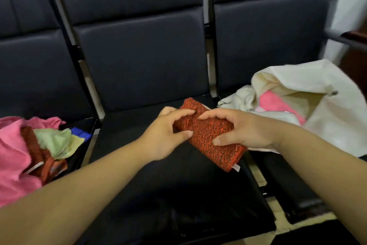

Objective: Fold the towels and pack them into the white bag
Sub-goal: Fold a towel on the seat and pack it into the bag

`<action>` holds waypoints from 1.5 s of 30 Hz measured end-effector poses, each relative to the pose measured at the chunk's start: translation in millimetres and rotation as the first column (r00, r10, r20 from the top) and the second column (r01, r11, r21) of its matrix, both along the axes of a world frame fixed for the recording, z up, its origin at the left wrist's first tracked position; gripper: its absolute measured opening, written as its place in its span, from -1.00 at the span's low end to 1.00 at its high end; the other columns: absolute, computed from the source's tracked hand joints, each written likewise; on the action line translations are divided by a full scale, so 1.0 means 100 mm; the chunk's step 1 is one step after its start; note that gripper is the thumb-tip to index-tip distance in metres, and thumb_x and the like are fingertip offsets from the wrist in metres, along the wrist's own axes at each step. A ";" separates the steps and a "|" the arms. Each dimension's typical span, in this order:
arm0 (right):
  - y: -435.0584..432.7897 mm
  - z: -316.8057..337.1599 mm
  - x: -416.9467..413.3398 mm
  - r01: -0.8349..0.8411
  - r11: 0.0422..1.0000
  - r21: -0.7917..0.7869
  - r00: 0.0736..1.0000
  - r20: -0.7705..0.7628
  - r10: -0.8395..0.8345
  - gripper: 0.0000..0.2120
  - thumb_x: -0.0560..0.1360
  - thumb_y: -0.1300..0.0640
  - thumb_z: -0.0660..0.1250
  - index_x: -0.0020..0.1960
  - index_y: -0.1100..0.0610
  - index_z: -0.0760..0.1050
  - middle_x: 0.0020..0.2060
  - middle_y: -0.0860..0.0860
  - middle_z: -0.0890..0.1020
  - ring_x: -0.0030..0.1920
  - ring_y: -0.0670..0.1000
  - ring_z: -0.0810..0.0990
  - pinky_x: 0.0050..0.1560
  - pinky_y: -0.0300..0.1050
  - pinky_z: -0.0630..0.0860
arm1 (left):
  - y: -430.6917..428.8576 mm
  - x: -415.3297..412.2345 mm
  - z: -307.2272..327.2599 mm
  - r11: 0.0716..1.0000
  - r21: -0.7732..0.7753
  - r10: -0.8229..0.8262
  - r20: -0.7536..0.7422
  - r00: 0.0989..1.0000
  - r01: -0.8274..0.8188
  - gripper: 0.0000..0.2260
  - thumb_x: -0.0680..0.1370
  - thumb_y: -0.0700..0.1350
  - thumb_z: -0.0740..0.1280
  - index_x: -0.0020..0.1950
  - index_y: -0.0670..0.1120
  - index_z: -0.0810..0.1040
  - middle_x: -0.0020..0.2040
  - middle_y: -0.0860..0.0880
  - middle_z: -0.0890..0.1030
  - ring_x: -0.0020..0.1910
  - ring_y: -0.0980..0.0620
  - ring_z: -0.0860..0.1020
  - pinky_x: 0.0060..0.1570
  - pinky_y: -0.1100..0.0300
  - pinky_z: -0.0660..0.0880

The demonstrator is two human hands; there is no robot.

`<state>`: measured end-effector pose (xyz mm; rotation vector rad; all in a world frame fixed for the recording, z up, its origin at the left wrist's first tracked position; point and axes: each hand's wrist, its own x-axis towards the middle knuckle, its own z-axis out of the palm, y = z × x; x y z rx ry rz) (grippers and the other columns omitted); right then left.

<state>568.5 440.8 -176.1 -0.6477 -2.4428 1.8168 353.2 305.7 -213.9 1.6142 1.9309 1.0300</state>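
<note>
A folded orange-red towel (210, 135) with a dark fleck pattern is held above the middle black seat (158, 185). My left hand (168, 133) grips its left end, thumb below and fingers on top. My right hand (238, 129) grips its right side the same way. The white bag (321, 109) lies open on the right seat, with a pink towel (274, 103) showing inside its mouth. A heap of unfolded towels sits on the left seat: a large pink one (12, 161), a pale green one (57, 141), an orange-red one (39, 155) and a blue one (79, 132).
Three black padded seats in a row with tall backrests (139, 46) fill the view. Metal frame bars run between the seats. A pale floor shows through the gaps at the lower right. A white wall and dark wooden furniture (355, 50) stand at the far right.
</note>
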 end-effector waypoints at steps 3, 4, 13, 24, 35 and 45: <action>0.26 0.28 0.47 0.087 0.993 0.075 0.996 -0.042 -0.084 -0.45 0.50 0.27 0.48 0.33 -0.22 0.47 0.20 -0.05 0.61 0.11 -0.06 0.68 0.07 -0.07 0.66 | 0.46 0.36 0.35 0.996 0.022 -0.083 -0.044 0.996 0.084 -0.52 0.54 -0.07 0.48 0.37 0.30 0.44 0.18 0.15 0.37 0.20 0.18 0.47 0.26 0.12 0.51; 0.35 0.36 0.65 0.125 0.987 0.097 0.991 -0.053 -0.120 -0.45 0.49 0.25 0.49 0.31 -0.25 0.49 0.20 -0.07 0.61 0.10 -0.07 0.69 0.07 -0.06 0.66 | 0.62 0.50 0.43 0.993 0.032 -0.112 -0.058 0.992 0.114 -0.52 0.55 -0.07 0.47 0.38 0.30 0.44 0.18 0.17 0.37 0.19 0.20 0.46 0.25 0.15 0.51; 1.48 0.23 1.89 0.655 0.746 -0.118 0.682 -0.331 -0.652 -0.49 0.48 0.34 0.47 0.20 -0.22 0.58 0.25 0.03 0.57 0.07 0.09 0.70 -0.10 0.03 0.68 | 2.14 1.43 0.66 0.967 0.058 -0.212 -0.347 0.914 0.247 -0.56 0.60 0.03 0.38 0.48 0.22 0.43 0.37 0.13 0.31 0.33 0.10 0.36 0.31 0.29 0.35; 2.19 -0.73 1.31 0.841 0.518 -0.158 0.402 -0.458 -0.793 -0.55 0.50 0.26 0.48 0.19 -0.20 0.46 0.17 -0.17 0.52 0.13 -0.03 0.61 0.10 0.00 0.64 | 3.38 1.26 0.51 0.779 -0.603 -0.596 -0.626 0.503 0.171 -0.64 0.59 0.32 0.20 0.39 0.37 0.46 0.63 0.02 0.11 0.53 -0.16 0.18 0.48 -0.14 0.23; 2.48 -0.87 1.84 0.502 0.848 -0.173 0.850 -0.084 -0.520 -0.60 0.51 0.29 0.46 0.16 -0.17 0.65 0.24 -0.02 0.57 0.11 0.08 0.69 0.04 -0.04 0.65 | 3.67 1.11 0.17 0.825 -0.437 -0.547 -0.457 0.701 0.359 -0.67 0.69 0.05 0.20 0.46 0.20 0.46 0.16 0.16 0.41 0.16 0.14 0.48 0.19 0.24 0.37; 2.69 -0.72 1.87 0.540 0.840 -0.051 0.831 0.192 -0.523 -0.63 0.51 0.24 0.47 0.22 -0.12 0.61 0.11 0.07 0.69 -0.05 0.15 0.75 0.04 0.08 0.69 | 3.68 1.36 0.22 0.903 -0.276 -0.423 -0.430 0.798 0.330 -0.60 0.70 -0.02 0.21 0.55 -0.01 0.39 0.32 0.19 0.35 0.27 0.21 0.40 0.30 0.32 0.28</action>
